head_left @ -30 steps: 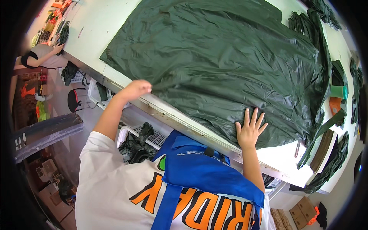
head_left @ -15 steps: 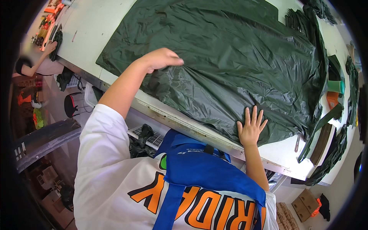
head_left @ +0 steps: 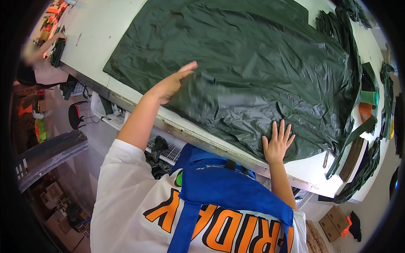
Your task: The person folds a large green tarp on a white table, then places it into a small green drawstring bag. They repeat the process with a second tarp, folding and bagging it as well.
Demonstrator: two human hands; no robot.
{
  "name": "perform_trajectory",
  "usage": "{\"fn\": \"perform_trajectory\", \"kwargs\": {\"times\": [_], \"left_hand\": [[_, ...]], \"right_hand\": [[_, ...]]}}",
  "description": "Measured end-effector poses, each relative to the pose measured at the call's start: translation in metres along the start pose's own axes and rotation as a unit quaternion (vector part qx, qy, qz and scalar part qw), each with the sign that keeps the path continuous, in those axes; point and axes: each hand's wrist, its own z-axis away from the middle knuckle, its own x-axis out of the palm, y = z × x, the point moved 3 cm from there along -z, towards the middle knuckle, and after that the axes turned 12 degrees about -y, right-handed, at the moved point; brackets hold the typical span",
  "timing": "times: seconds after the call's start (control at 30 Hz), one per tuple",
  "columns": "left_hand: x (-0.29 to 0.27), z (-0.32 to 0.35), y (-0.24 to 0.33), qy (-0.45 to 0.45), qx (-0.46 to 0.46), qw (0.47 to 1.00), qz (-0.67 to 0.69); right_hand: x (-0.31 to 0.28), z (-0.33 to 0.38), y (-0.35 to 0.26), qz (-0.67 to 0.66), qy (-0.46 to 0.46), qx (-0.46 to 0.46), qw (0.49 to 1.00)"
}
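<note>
A large dark green, shiny, wrinkled sheet of thin fabric is spread over the white table. At its near left edge, my left hand grips a raised fold. One finger sticks out, and the fold beside it is blurred by motion and hides part of the hand. Farther right, my right hand lies flat near the sheet's front edge, fingers spread, pressing on the fabric.
Dark folded fabric pieces lie at the far right. A green roll and an orange object stand nearby. A small slim tool lies by the front edge. Another person's hand holds dark material at far left. A red-backed chair stands below.
My left hand has shifted slightly nearer to me, and the fabric beside it has lifted into a blurred fold. My right hand stays in place. The other person's hand at far left has moved.
</note>
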Motion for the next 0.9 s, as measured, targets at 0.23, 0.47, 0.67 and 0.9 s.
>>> {"fn": "perform_trajectory", "kwargs": {"times": [0.23, 0.47, 0.67, 0.9], "left_hand": [[0.037, 0.005, 0.014, -0.13, -0.043, 0.988, -0.077], [-0.037, 0.029, 0.018, 0.016, -0.033, 0.994, -0.107], [0.004, -0.02, 0.02, 0.075, 0.115, 0.976, -0.168], [0.016, -0.036, 0.002, 0.024, -0.088, 0.995, -0.028]], "right_hand": [[-0.003, -0.001, -0.001, -0.002, 0.0, -0.002, 1.0], [0.002, 0.004, 0.003, 0.0, 0.003, 0.003, 1.0], [0.002, 0.004, 0.003, 0.006, 0.0, 0.005, 1.0], [0.003, 0.003, 0.004, 0.002, 0.005, 0.005, 1.0]]}}
